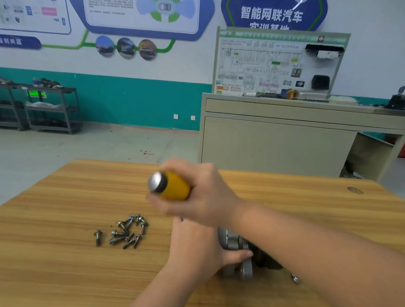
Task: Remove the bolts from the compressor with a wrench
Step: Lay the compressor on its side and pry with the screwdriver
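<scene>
One wooden table (48, 250) fills the lower view, and beyond it stands one beige cabinet (280, 144) carrying a wiring display board (278, 63); two dark shelf racks (33, 107) stand against the teal wall at far left.

One compressor (240, 255), grey metal with a darker body behind, lies on the table near the front, mostly covered by both arms. The left hand (198, 245) holds it from the left side, thumb laid across its flange. The right hand (201, 193) is directly above and slightly behind the compressor, fingers wrapped around the yellow handle of one wrench (171, 185), whose silver end cap points toward the camera; the shaft is hidden below the hand.

A pile of loose bolts (128, 230) lies on the table left of the left hand, well apart from the compressor. They overlap and blur, so the count is probably about ten, with one lying apart at the left edge of the group. One more small bolt (294, 277) lies just right of the compressor, under the right forearm.
</scene>
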